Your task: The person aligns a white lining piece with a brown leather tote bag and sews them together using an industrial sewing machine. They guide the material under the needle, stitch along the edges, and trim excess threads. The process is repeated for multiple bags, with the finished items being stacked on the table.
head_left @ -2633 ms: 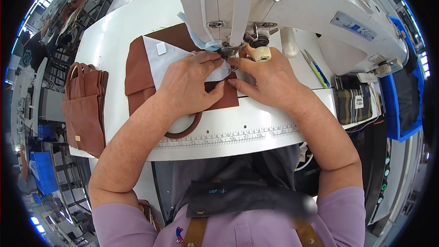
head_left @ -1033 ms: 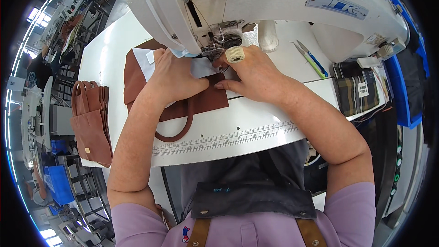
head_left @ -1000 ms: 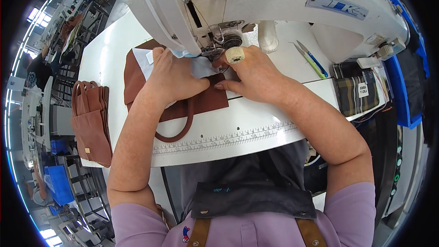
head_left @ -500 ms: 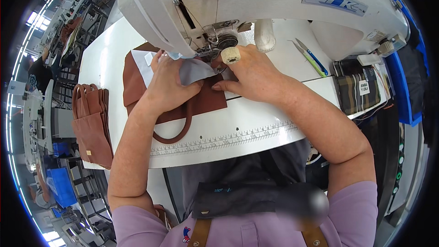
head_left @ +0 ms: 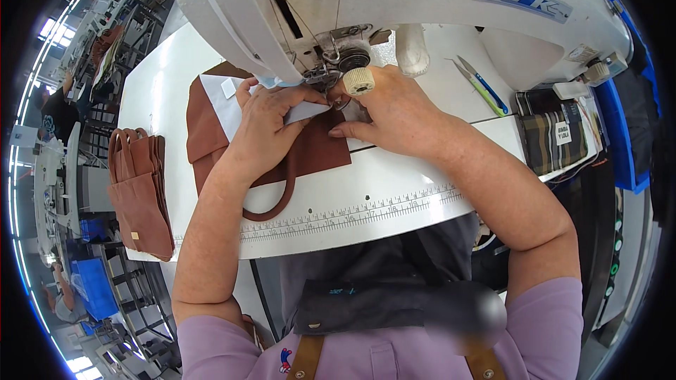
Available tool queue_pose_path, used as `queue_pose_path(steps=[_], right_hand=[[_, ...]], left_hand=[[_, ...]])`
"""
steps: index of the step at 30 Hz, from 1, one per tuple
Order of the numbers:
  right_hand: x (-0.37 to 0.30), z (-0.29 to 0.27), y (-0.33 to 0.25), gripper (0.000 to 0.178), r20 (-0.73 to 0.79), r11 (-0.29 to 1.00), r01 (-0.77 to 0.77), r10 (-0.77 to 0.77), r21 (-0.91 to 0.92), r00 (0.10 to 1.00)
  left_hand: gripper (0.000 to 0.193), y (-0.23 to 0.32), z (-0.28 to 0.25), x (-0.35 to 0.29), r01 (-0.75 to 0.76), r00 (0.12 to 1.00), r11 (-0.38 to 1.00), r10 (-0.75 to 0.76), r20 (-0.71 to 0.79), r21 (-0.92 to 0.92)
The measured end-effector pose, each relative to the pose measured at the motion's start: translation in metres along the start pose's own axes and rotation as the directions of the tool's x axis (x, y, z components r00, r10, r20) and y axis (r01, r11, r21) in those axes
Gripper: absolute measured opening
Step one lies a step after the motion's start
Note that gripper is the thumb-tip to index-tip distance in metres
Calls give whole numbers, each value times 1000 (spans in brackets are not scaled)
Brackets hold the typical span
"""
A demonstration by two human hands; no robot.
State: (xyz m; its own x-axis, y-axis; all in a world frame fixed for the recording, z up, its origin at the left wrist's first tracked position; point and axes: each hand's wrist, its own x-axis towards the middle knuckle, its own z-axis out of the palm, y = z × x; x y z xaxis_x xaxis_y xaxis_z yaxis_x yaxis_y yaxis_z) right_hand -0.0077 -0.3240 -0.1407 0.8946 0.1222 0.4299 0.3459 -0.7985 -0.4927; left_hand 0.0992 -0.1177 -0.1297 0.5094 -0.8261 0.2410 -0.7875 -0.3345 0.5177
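Under the needle area of a white sewing machine (head_left: 451,0) lies a brown leather-like bag panel (head_left: 324,151) with a curved handle (head_left: 285,193). A light grey fabric piece (head_left: 224,111) rests on top of it, with a small white tag (head_left: 228,88). My left hand (head_left: 267,123) is closed on the fabric, its fingers reaching to the needle area and its thumb at the fabric's lower edge. My right hand (head_left: 394,109) lies against the work right of the needle, thumb stretched out apart from the fingers. A cream knob (head_left: 359,81) partly hides its fingertips.
Several brown bag pieces with handles (head_left: 139,193) are stacked at the table's left edge. Right of my right hand lie thread snips (head_left: 486,88) with green and blue handles. A striped pouch (head_left: 553,137) sits farther right, beside a blue bin (head_left: 630,148). A ruler strip (head_left: 352,214) runs along the front edge.
My left fingers have moved right toward the needle, and the fabric flap that was raised between thumb and fingers now lies lower. My right hand has barely moved.
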Motion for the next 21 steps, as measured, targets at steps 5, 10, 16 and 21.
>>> queue_pose_path(steps=[5, 10, 16, 21], right_hand=[[0, -4, -4, 36, 70, 998, -35, 38, -45, 997], [-2, -7, -3, 38, 56, 999, -13, 16, -49, 998], [-1, -13, -6, 34, 92, 996, 15, -6, -90, 996], [-3, -13, -8, 29, 89, 981, 82, -67, -177, 994]], left_hand=[[18, 6, -6, -1, 17, 1000, 999, -18, 21, 34], [17, 10, -1, -3, -32, 999, 993, 35, -28, 116], [17, 15, 8, -7, -18, 995, 986, 34, -98, 167], [25, 7, 1, -9, -81, 994, 993, 88, -73, 87]])
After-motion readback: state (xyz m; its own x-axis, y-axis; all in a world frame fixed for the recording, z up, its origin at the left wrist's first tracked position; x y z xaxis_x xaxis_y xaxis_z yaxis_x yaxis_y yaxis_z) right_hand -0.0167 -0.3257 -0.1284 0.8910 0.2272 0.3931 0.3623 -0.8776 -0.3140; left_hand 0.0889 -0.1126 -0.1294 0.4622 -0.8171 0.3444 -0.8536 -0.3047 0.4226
